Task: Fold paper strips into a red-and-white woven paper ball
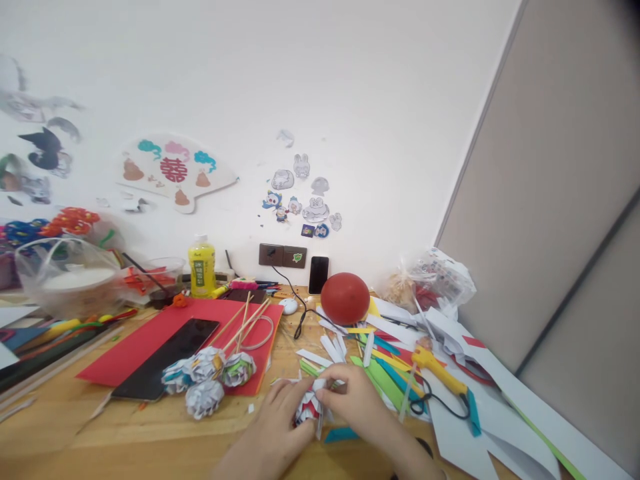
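At the front of the wooden table, my left hand [280, 423] curls around a small paper flower [309, 407] of red and white folded petals. The fingers of my right hand [353, 399] pinch a white paper piece [319, 385] at the top of that flower. My hands hide part of both. Left of them lie several crumpled paper flowers [205, 399], some on wooden sticks [245, 327] that point away from me. They rest partly over a black tablet-like slab [167, 360] and red paper sheets [117, 350]. A blue paper strip [341, 435] lies under my right wrist.
Green paper strips [387, 383] and other offcuts spread to the right, with a yellow glue gun [440, 370] and its cord. Behind stand a red balloon [345, 298], a phone [319, 275] and a yellow drink bottle [202, 267]. A clear plastic tub [70, 293] sits far left.
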The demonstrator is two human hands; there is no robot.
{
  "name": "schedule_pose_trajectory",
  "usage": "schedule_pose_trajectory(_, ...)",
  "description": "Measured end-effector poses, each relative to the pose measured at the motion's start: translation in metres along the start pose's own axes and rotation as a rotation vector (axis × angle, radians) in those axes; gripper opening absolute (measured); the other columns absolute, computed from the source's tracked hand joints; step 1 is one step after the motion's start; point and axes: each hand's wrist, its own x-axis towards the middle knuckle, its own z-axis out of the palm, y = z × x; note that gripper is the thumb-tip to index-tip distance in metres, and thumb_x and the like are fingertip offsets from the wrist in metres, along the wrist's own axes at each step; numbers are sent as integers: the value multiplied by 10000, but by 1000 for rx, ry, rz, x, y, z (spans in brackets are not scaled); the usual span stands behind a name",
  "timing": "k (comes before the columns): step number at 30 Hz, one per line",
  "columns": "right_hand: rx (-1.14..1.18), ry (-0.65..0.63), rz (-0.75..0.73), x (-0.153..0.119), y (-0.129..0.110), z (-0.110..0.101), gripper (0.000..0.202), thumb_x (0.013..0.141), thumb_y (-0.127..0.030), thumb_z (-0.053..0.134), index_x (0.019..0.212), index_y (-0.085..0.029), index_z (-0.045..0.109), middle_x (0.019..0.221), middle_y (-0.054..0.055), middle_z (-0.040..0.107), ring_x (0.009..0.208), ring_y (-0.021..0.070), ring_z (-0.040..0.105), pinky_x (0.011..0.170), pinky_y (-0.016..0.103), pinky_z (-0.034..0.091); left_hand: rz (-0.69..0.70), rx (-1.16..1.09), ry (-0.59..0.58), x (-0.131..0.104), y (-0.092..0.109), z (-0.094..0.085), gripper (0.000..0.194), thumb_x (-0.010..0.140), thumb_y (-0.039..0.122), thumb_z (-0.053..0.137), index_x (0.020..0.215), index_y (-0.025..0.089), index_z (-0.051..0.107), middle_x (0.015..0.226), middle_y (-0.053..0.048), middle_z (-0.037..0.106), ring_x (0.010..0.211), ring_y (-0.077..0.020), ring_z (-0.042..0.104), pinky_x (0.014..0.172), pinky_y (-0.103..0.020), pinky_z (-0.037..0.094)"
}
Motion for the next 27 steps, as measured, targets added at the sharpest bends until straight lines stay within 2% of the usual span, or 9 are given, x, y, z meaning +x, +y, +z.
schedule_pose_trajectory(3,-26,-6,-51,-1,-2,-3,138,675,-147,578,712,-173,708,679,7,658,639,155,579,586,225,437,-30,-40,-51,0,2,0,226,785,218,487,940,297,632,1113,-13,651,988,-197,584,820,-294,489)
schedule_pose_trajectory(10,-237,-8,-284,-1,-5,-3,141,737,-129,575,722,-203,695,700,17,635,722,172,558,660,259,418,-73,-65,-58,2,2,1,253,758,211,498,971,287,612,1068,-18,664,921,-197,601,790,-279,486)
schedule_pose_trajectory(13,-301,-43,-391,-2,-6,-4,156,792,-142,544,773,-211,683,728,27,634,771,182,548,695,275,412,-160,-70,-61,4,2,3,305,744,196,482,1017,272,595,1000,-18,678,883,-199,613,772,-285,494)
schedule_pose_trajectory(16,-340,-70,-427,-3,-7,-6,170,830,-167,516,792,-206,678,726,30,622,766,180,540,681,271,407,-238,-65,-81,6,5,3,302,749,176,469,1015,253,590,961,-17,678,874,-201,615,757,-296,504)
schedule_pose_trajectory(18,-318,-63,-383,-2,-7,-6,150,821,-165,530,807,-201,675,746,30,625,770,177,547,688,270,409,-224,-62,-96,7,7,-1,307,777,183,470,1054,263,573,993,-19,671,887,-198,613,747,-294,511)
schedule_pose_trajectory(20,-250,-41,-295,-1,-5,-5,126,793,-155,556,817,-197,672,775,28,635,768,173,559,698,268,417,-154,-51,-113,7,9,-5,290,801,192,479,1060,282,573,1077,-25,648,938,-201,600,775,-302,506)
schedule_pose_trajectory(24,-50,27,-105,1,2,1,90,742,-159,580,753,-172,669,738,20,645,713,167,586,652,249,441,23,60,-163,9,12,-13,189,803,152,506,898,256,632,1180,-60,591,1012,-230,559,837,-347,480)
schedule_pose_trajectory(27,101,59,7,2,9,6,60,716,-181,595,707,-161,650,656,-3,627,625,152,587,576,227,444,36,94,-178,9,14,-16,223,803,112,498,935,250,612,1159,-73,585,1005,-220,551,834,-332,482)
